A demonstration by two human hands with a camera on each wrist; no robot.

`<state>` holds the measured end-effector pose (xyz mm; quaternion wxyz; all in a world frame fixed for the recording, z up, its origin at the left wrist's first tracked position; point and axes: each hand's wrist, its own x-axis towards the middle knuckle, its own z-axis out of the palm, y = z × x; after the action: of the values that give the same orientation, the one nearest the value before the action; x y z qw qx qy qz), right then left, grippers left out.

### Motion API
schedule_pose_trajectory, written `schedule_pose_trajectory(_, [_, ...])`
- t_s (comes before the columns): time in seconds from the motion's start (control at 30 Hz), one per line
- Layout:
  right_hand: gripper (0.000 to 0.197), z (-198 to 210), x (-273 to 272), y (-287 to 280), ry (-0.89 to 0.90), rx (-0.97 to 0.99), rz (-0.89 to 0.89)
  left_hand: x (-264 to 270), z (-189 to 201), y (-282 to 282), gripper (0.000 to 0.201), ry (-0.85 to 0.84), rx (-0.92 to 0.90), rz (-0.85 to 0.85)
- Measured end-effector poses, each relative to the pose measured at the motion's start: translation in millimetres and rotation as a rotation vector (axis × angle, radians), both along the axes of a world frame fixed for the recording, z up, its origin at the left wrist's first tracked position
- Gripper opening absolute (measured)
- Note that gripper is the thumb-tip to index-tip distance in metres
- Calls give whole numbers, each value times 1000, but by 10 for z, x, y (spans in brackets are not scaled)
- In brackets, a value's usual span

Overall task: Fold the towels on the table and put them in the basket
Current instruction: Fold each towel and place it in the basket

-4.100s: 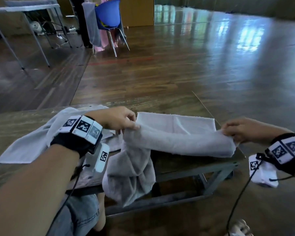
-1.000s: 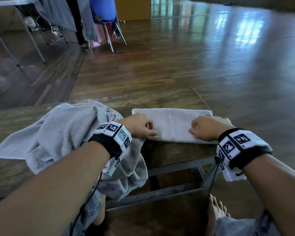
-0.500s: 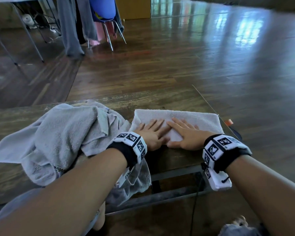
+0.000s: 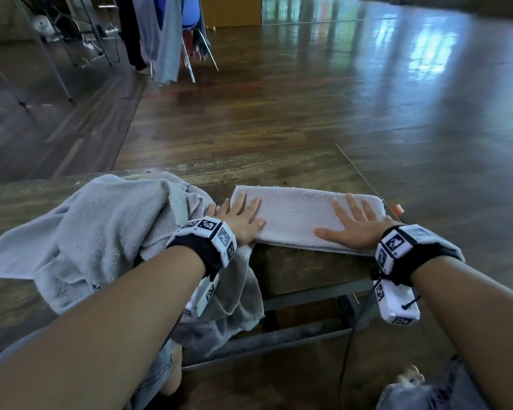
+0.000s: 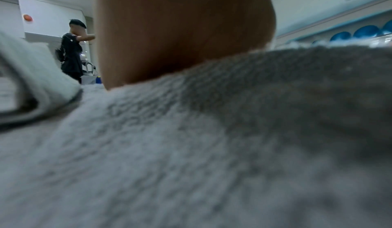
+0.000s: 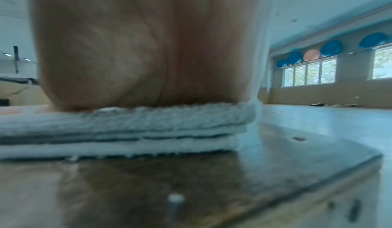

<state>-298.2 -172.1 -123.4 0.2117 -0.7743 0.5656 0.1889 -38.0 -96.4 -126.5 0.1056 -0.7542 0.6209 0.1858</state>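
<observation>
On the table, change: half a second ago both hands lay close together at the middle of the folded towel (image 4: 296, 216); now the left hand (image 4: 240, 220) is at its left end and the right hand (image 4: 356, 227) near its right end, so they have slid apart.
Hands state: both are spread flat, fingers straight, palms pressing down on the cloth; neither one pinches anything.
Meaning for the task: I judge this to be a smoothing stroke that ends one fold. The towel is now a long narrow strip, so probably a fold across its length is needed before it goes away.
Where the towel is: it lies on the table (image 4: 308, 270) at the right corner, close to the front edge.
Other towel: a grey crumpled towel (image 4: 101, 232) lies just beside it on the left, partly hanging over the front edge, not yet folded.
Basket: it is not visible in any view.
Right wrist view: it shows the edge of the folded towel (image 6: 127, 131) from the side, with several layers stacked evenly under the palm; the head view cannot show this.
Left wrist view: mostly blurred grey cloth (image 5: 191, 148) under the palm.
Head view: it alone shows both hands and both towels together.
</observation>
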Motion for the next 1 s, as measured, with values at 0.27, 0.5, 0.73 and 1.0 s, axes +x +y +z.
schedule_pose_trajectory(0.27, [103,74,34,114,63,-171,-50,100,-3,30,94,-210,-144,239])
schedule_pose_trajectory(0.5, [77,5,518,377,-49,-53,134,31,46,1,81,-71,-195,275])
schedule_pose_trajectory(0.73, [74,41,535,346,-121,-54,153,48,274,-65,35,144,-346,441])
schedule_pose_trajectory(1.0, [70,440,535,226,-940,-108,-291,-376,777,28,24,606,-896,-61])
